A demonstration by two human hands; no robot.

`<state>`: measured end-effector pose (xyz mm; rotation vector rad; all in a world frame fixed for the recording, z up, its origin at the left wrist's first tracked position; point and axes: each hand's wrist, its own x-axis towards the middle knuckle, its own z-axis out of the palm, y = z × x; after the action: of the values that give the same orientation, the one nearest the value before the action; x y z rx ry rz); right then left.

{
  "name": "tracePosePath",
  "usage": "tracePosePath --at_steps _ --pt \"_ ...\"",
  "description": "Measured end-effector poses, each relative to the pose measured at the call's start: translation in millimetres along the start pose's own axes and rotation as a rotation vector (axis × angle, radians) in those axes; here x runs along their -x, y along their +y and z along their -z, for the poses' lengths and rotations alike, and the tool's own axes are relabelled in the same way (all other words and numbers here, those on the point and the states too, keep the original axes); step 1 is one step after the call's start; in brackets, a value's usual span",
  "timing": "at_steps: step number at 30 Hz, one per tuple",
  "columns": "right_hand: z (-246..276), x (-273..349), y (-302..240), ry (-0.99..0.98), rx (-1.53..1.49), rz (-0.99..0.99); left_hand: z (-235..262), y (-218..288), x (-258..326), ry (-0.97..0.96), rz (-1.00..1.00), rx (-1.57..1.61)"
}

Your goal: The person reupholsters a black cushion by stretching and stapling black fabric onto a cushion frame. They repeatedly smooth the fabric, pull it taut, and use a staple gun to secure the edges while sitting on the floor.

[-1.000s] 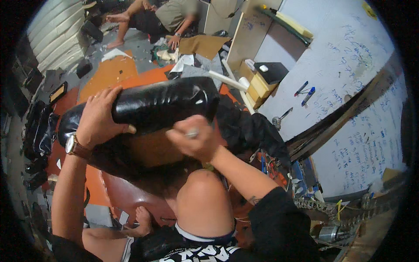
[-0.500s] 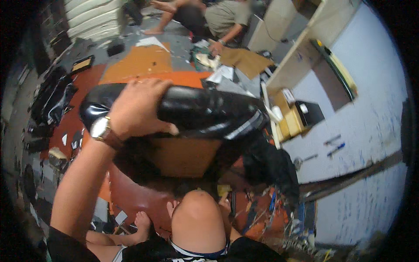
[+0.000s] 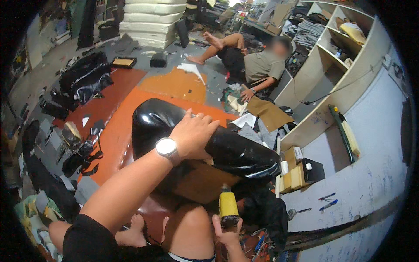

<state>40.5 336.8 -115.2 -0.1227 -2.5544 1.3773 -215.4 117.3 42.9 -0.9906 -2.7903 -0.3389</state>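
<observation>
A black, glossy upholstered cushion stands tilted before my knees, with a brown panel showing on its near side. My left hand grips its upper edge, fingers laid over the top and thumb on the near side. Low down beside my right knee, my right hand is closed around a yellow and black staple gun. The tool's nose points away from me toward the brown panel; whether it touches cannot be told. Most of the handle is hidden. Black fabric lies right of the tool.
Another person reclines on the floor at the far side, near brown and white scraps. A wooden shelf unit and a written-on white board bound the right. White foam blocks are stacked behind; black bundles lie left.
My right hand has come into view with the yellow staple gun. The view has shifted, showing more of the far room. My left hand still holds the cushion, which appears more angled.
</observation>
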Motion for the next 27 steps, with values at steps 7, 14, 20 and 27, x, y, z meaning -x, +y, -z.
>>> tracePosePath --at_steps 7,14,20,27 --pt "-43 -59 -57 0.217 0.113 0.338 7 8 15 -0.018 -0.002 -0.038" --pt "-73 -56 -72 0.251 0.102 0.306 -5 5 21 0.046 -0.025 -0.104" --pt "-44 -7 -53 0.145 0.222 0.078 0 9 50 0.068 -0.051 -0.071" --pt "-9 149 110 -0.030 0.340 -0.595 9 40 116 0.127 -0.064 -0.030"
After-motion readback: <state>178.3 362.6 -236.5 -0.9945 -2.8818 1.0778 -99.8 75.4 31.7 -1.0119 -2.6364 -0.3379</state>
